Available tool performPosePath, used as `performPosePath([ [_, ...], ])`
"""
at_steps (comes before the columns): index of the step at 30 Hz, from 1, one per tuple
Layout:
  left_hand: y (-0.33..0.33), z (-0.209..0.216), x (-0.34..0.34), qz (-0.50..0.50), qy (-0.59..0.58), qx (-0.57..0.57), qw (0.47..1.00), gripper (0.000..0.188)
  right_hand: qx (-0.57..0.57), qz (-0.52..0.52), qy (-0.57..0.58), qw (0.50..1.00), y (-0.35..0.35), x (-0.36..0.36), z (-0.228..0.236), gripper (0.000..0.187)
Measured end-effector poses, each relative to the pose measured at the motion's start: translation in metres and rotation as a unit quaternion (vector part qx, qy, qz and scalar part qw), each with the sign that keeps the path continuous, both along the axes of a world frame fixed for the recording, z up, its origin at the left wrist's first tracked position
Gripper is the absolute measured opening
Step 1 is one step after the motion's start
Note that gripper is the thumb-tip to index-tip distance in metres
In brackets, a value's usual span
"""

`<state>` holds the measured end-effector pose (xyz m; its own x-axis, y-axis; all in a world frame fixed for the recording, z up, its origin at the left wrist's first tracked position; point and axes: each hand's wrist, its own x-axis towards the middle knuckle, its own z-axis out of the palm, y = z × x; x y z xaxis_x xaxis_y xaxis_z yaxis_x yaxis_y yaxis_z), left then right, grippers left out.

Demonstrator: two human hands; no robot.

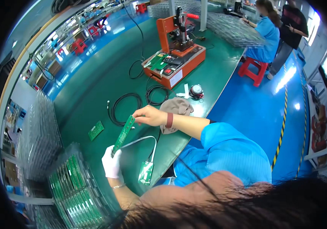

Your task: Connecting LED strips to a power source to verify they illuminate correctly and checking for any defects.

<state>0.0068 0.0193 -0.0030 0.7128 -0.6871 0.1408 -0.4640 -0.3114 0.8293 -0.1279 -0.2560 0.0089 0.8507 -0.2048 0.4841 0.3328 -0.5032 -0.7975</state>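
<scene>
A long narrow green circuit board [123, 132] is held up at a slant between my two hands, above the green table. My left hand [111, 162], in a white glove, grips its lower end. The bare fingers of my right hand [150, 115] pinch its upper end. A pale cable runs from near the board to a smaller green circuit board [146, 173] lying by the table's near edge. Another small green board [96, 130] rests on the table to the left. Next to my right wrist lies a crumpled beige cloth [177, 108].
An orange machine with a press [175, 57] stands at the back. Black coiled cables [127, 102] and a round device [196, 90] lie on the table. Trays of green boards [75, 187] and stacked clear trays [41, 133] are at left. Other people are at upper right, near a red stool [253, 69].
</scene>
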Motion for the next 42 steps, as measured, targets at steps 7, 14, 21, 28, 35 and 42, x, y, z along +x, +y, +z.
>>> performPosePath([
  [7,0.000,0.005,-0.003,-0.049,-0.029,0.054,0.997,0.045,0.068,0.077,0.006,0.995,0.014,0.014,0.009,0.019],
  [14,-0.003,-0.002,-0.006,-0.059,0.024,-0.006,0.998,0.060,0.073,0.100,0.043,0.991,0.027,0.026,0.004,0.022],
  [21,-0.003,0.002,0.006,0.067,0.241,-0.347,0.904,0.058,-0.032,0.040,0.019,0.999,0.024,0.027,-0.015,0.024],
  [28,-0.037,0.019,-0.046,0.067,0.179,-0.256,0.947,0.057,-0.160,0.046,-0.070,0.984,0.073,0.027,-0.036,0.021],
  [35,-0.052,0.004,-0.056,0.055,0.118,-0.246,0.961,0.058,-0.125,0.172,0.028,0.977,0.077,0.024,-0.035,0.023],
  [42,-0.052,0.008,-0.059,0.052,0.200,-0.252,0.945,0.059,-0.111,0.257,0.121,0.952,0.066,0.024,-0.015,0.026],
])
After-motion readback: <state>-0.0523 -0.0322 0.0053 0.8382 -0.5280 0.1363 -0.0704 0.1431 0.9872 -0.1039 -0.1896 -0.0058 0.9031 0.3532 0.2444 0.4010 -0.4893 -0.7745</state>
